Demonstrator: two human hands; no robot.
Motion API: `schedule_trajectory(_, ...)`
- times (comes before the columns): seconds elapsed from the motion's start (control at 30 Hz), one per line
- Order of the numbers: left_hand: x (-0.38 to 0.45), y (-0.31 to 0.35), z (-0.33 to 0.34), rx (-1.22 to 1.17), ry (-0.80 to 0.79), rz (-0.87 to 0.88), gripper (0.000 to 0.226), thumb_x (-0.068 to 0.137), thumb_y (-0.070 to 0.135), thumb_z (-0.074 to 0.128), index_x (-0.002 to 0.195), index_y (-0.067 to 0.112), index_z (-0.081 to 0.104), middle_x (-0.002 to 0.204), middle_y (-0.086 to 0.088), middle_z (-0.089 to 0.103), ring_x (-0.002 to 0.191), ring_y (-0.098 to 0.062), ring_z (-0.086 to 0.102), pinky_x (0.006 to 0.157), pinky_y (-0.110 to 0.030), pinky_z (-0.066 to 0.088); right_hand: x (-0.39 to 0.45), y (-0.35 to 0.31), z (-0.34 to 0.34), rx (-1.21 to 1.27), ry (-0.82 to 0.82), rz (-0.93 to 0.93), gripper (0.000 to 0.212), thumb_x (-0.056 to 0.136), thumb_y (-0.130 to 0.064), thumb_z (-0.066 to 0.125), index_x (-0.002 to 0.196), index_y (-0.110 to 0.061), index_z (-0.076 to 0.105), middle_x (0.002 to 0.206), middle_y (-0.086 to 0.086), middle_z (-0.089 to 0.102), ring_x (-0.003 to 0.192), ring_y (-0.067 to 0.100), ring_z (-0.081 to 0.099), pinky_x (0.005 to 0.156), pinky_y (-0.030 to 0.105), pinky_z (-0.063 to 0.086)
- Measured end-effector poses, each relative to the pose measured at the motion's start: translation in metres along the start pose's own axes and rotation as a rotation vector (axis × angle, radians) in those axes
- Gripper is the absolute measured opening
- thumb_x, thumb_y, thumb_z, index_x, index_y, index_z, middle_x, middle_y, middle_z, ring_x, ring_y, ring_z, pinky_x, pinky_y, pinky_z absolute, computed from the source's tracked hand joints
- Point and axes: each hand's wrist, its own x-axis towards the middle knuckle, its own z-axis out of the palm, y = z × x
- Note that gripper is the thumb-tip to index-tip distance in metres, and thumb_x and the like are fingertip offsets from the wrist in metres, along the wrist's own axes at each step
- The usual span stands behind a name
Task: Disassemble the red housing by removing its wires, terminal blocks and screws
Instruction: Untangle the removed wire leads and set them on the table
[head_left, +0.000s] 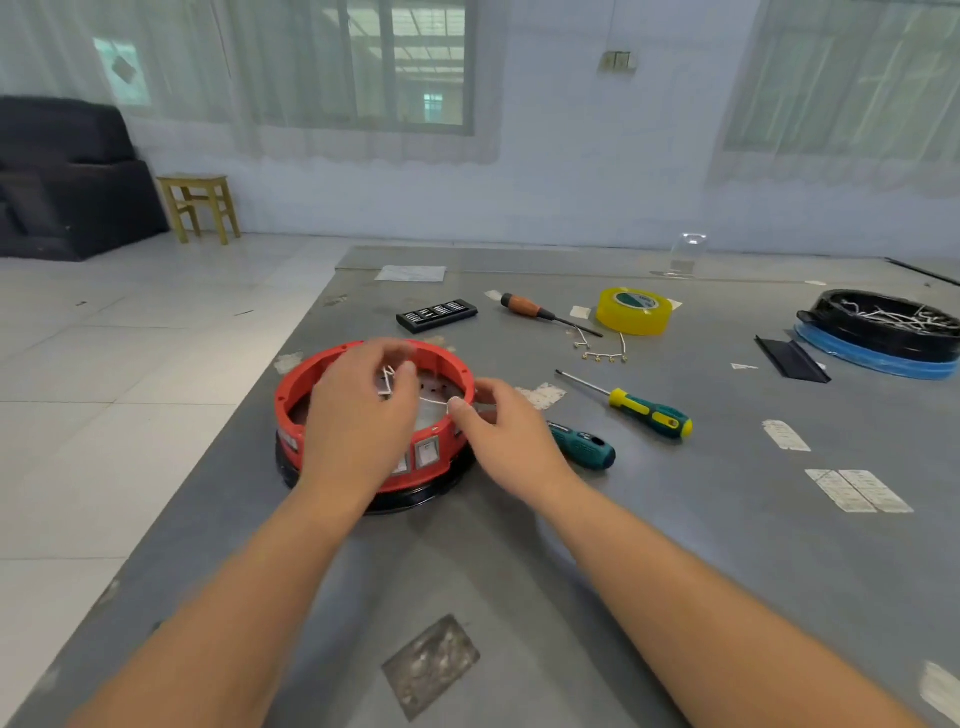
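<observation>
A round red plastic housing on a black base sits on the grey worktop, towards its left edge and in front of the person. Both bare hands are over it. The left hand reaches across the open top, its fingers pinched together on a thin white wire inside the ring. The right hand rests at the housing's right rim, thumb and forefinger closed on the other end of a white wire that runs across the interior. Whether the two hands hold one and the same wire cannot be told.

Just right of the housing, partly under the right hand, lies a teal-handled screwdriver. Further right lies a green and yellow handled screwdriver. Farther off are a brown-handled screwdriver, a black case of driver bits, a roll of yellow tape and, between tape and housing, a few loose white wires with metal terminals. At the far right a black round tray on a blue ring holds a heap of white wires.
</observation>
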Motion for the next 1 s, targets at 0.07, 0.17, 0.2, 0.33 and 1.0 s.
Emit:
schedule_trajectory(0.07, -0.006, -0.02, -0.017, 0.086, 0.085, -0.035, 0.021, 0.097, 0.016, 0.062, 0.113, 0.022, 0.072, 0.112, 0.009, 0.069, 0.115, -0.015, 0.061, 0.106, -0.039, 0.047, -0.006, -0.001, 0.009, 0.025, 0.026, 0.03, 0.039, 0.091, -0.062, 0.06, 0.12, -0.036, 0.058, 0.124, -0.011, 0.06, 0.118, 0.009, 0.057, 0.101, 0.032, 0.047)
schedule_trajectory(0.17, -0.021, -0.046, -0.031, 0.237, 0.148, -0.152, 0.038, 0.096, 0.022, 0.067, 0.133, 0.015, 0.062, 0.14, -0.009, 0.06, 0.138, -0.031, 0.047, 0.121, -0.045, 0.03, -0.01, -0.001, 0.016, 0.033, 0.026, 0.107, 0.042, 0.087, -0.075, 0.053, 0.109, -0.039, 0.057, 0.122, -0.011, 0.059, 0.12, 0.011, 0.054, 0.101, 0.032, 0.045)
schedule_trajectory(0.2, -0.025, -0.051, -0.031, 0.228, 0.146, -0.246, 0.05, 0.096, 0.031, 0.068, 0.141, 0.015, 0.056, 0.147, -0.011, 0.055, 0.143, -0.032, 0.043, 0.122, -0.048, 0.028, -0.011, 0.001, 0.018, 0.044, 0.021, 0.123, 0.048, 0.086, -0.077, 0.05, 0.109, -0.036, 0.061, 0.123, -0.01, 0.063, 0.121, 0.011, 0.056, 0.104, 0.035, 0.047)
schedule_trajectory(0.33, -0.033, -0.061, -0.023, -0.003, 0.111, -0.594, 0.071, 0.086, 0.067, 0.057, 0.142, 0.023, 0.048, 0.142, -0.005, 0.06, 0.134, -0.033, 0.054, 0.117, -0.058, 0.037, -0.013, 0.007, 0.023, 0.077, 0.029, 0.104, 0.052, 0.087, -0.077, 0.045, 0.105, -0.035, 0.07, 0.113, -0.012, 0.069, 0.108, 0.005, 0.062, 0.098, 0.037, 0.053)
schedule_trajectory(1.0, -0.039, -0.069, -0.021, -0.753, 0.104, -0.329, 0.069, 0.096, 0.029, 0.077, 0.144, 0.063, 0.041, 0.154, 0.022, 0.05, 0.144, -0.013, 0.052, 0.1, -0.045, 0.058, -0.01, 0.015, 0.025, 0.53, -0.025, -0.035, 0.071, 0.084, -0.064, 0.067, 0.148, -0.062, 0.035, 0.146, -0.023, 0.055, 0.133, 0.013, 0.057, 0.11, 0.046, 0.049)
